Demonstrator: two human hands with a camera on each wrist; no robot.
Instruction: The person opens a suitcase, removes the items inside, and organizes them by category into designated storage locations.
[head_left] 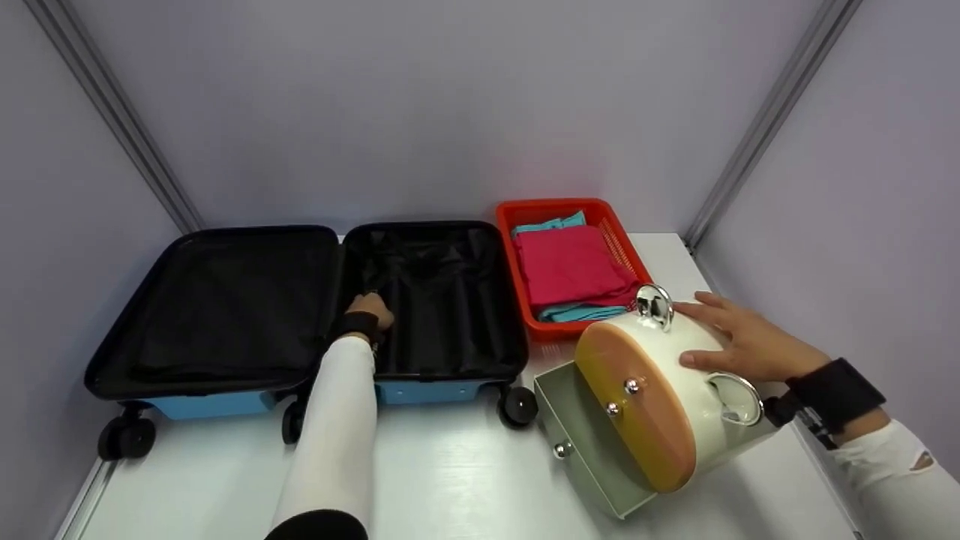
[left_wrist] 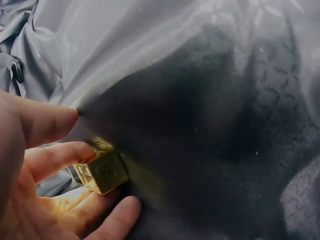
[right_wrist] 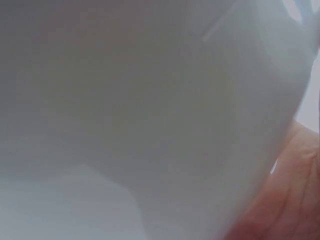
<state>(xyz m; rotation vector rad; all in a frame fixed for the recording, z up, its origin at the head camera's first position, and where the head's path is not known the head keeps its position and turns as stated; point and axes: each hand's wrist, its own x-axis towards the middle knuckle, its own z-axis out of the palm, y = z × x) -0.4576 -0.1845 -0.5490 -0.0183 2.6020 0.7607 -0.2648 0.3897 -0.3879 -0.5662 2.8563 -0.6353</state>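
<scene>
An open suitcase lies flat, its black-lined left half (head_left: 232, 307) beside its right half (head_left: 450, 315). My left hand (head_left: 369, 309) reaches into the right half. In the left wrist view, a small gold cube-shaped thing (left_wrist: 106, 172) sits between that hand's index and middle fingers. The thumb meets a raised fold of the dark lining (left_wrist: 190, 115). With fingers spread, my right hand (head_left: 739, 341) rests on a rounded cream storage box (head_left: 694, 375) with an orange front. Its lower drawer (head_left: 592, 442) is pulled out. The box's pale side fills most of the right wrist view.
A red plastic basket (head_left: 551, 206) behind the box holds folded pink cloth (head_left: 566, 262) and blue cloth (head_left: 581, 312). Metal ring handles (head_left: 735, 399) stick out from the box. Suitcase wheels (head_left: 517, 407) stand on the white table (head_left: 450, 472). Grey walls (head_left: 420, 112) enclose the table.
</scene>
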